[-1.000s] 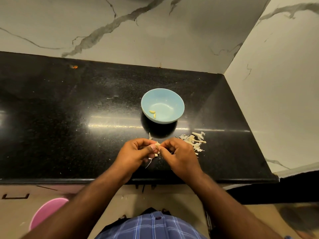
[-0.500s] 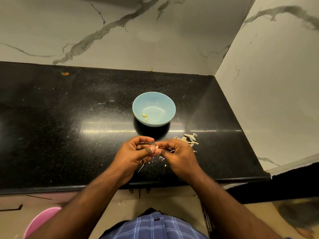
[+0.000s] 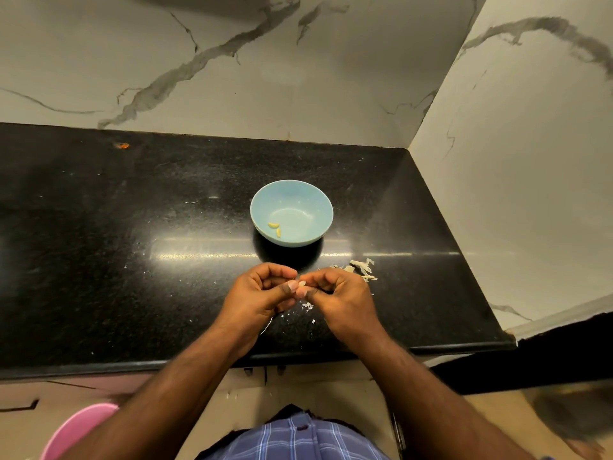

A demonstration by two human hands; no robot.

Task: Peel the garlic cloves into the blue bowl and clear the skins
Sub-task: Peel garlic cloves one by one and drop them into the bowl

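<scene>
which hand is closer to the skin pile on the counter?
Right. The right hand lies just in front of the skin pile, partly overlapping it in view; the left hand is farther left, beyond the garlic clove both hands pinch.

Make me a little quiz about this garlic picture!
1. How many peeled cloves lie in the bowl?
2. True or false: the skins are piled left of the bowl.
3. What do the left hand and right hand pinch between them: A) a spoon, B) a clove, C) a knife?

Key: 1. Two. 2. False; they lie on the counter, front right of the bowl. 3. B.
</scene>
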